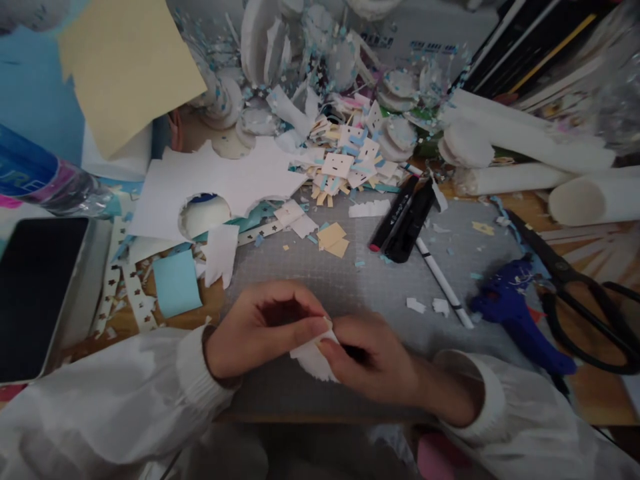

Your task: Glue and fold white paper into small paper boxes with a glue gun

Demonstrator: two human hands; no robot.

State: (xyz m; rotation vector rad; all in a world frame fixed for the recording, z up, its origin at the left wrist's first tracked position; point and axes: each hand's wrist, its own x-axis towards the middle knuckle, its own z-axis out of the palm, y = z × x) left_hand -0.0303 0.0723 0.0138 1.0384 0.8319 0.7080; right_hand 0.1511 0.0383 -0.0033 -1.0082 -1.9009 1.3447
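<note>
Near the front edge of the grey cutting mat [310, 260], my left hand [270, 327] and my right hand [375, 357] meet around a small piece of white paper [315, 360]. Its lower edge looks ragged or fringed. My left thumb and fingers pinch its top edge, while my right thumb presses on its right side. Part of the piece is hidden behind the fingers. Just beyond the hands lie pale yellow paper squares [333, 239] and white paper pieces [295, 219]. A fringed white paper piece [221, 253] lies to the left.
Paper figures with drawn faces [345, 160] are heaped at the back. Markers [407, 217], a white pen [444, 283], a blue glue gun [520, 310] and black scissors [575, 287] lie right. A phone [40, 293], a bottle [55, 177] and cut white sheet [165, 193] are left.
</note>
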